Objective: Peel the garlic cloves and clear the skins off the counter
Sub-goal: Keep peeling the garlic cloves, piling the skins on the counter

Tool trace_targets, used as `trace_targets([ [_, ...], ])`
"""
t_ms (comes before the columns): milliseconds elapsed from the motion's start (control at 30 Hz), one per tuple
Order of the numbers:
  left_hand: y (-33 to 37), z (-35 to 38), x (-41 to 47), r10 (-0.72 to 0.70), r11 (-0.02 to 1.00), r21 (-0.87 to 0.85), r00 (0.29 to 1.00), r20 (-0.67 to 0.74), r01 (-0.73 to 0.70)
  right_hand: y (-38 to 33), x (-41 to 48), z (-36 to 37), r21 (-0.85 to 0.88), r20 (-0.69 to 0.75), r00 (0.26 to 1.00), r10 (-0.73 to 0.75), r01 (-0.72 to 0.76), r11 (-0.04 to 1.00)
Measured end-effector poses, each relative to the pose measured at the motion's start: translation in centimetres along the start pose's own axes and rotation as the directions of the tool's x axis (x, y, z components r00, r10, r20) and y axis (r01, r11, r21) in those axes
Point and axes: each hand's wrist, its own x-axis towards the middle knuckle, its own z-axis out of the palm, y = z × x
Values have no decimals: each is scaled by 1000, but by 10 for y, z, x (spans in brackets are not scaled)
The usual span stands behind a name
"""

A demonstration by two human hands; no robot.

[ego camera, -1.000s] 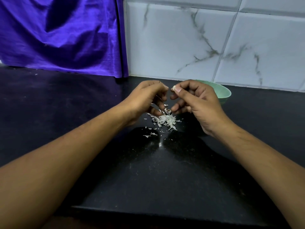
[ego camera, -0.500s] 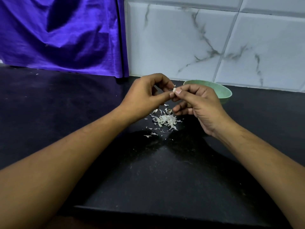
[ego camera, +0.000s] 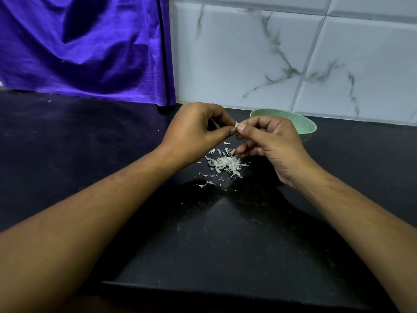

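Note:
A small pale garlic clove [ego camera: 236,125] is held in the air between both hands, above the black counter [ego camera: 203,233]. My left hand [ego camera: 198,132] pinches it with thumb and forefinger from the left. My right hand [ego camera: 270,143] pinches it from the right, its other fingers curled under. Most of the clove is hidden by the fingertips. Below the hands lies a little heap of white garlic skins [ego camera: 225,164], with a few scraps scattered toward me.
A pale green bowl [ego camera: 304,127] stands behind my right hand near the marbled tile wall; its inside is hidden. A purple cloth [ego camera: 85,46] hangs at the back left. The counter's front edge runs near the bottom.
My left hand rose from near the skin heap and came to the clove held by my right hand. Both hands now pinch it a little higher over the heap.

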Motion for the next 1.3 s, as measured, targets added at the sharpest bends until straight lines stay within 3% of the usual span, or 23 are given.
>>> trace_targets([
  [233,0,0,0,42,986,158,998,42,-48,4,0,1,-3,-5,999,32,-32,999],
  [667,-2,6,-1,-28,999,42,999,17,28,6,-1,2,13,-26,999,29,-29,999],
  [1167,-5,8,-1,-52,996,72,996,77,46,7,1,4,-64,-29,995,-95,93,994],
  [1300,-6,6,0,-86,994,70,994,71,81,7,2,1,-11,-5,999,-44,44,999],
])
